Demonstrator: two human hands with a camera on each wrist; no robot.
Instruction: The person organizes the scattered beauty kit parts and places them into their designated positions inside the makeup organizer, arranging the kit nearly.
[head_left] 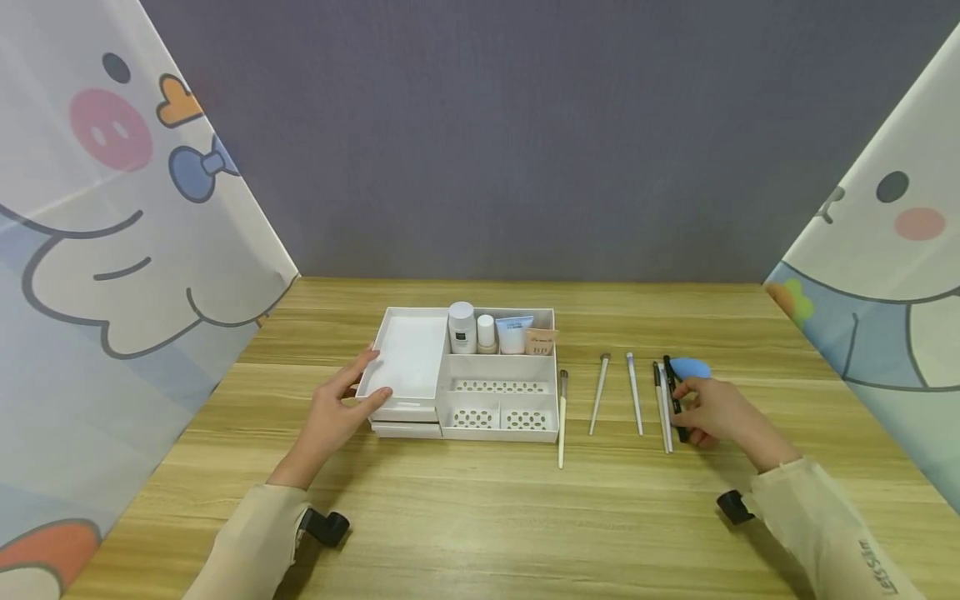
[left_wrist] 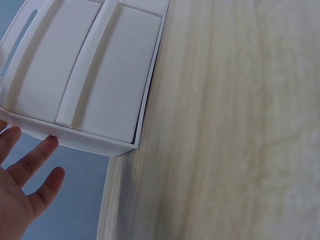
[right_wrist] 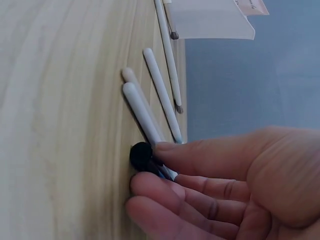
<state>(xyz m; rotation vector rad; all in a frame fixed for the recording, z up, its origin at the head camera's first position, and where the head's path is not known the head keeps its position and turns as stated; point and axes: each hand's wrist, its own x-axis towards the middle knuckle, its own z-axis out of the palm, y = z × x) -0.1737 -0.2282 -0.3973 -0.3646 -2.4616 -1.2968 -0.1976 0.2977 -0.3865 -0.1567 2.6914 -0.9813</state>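
Note:
My left hand (head_left: 333, 412) rests against the left side of a white desktop organizer (head_left: 408, 354), fingers along its side and thumb at the front corner. In the left wrist view, its fingertips touch the box beside two drawer fronts (left_wrist: 112, 75). At the right, my right hand (head_left: 716, 412) pinches a slim black pen (right_wrist: 141, 156) between thumb and fingers, low over the table. Just left of it lie pale-handled brushes (head_left: 663, 421), close together. A blue makeup sponge (head_left: 690, 367) sits behind that hand, partly hidden.
The organizer's back compartment holds a white bottle (head_left: 462, 329), a smaller white-capped bottle (head_left: 486, 335), a light blue tube (head_left: 514, 335) and a peach packet (head_left: 540, 340). One brush (head_left: 561, 433) lies along its right side; two more brushes (head_left: 599, 396) lie farther right. A grey panel (head_left: 525, 150) stands behind.

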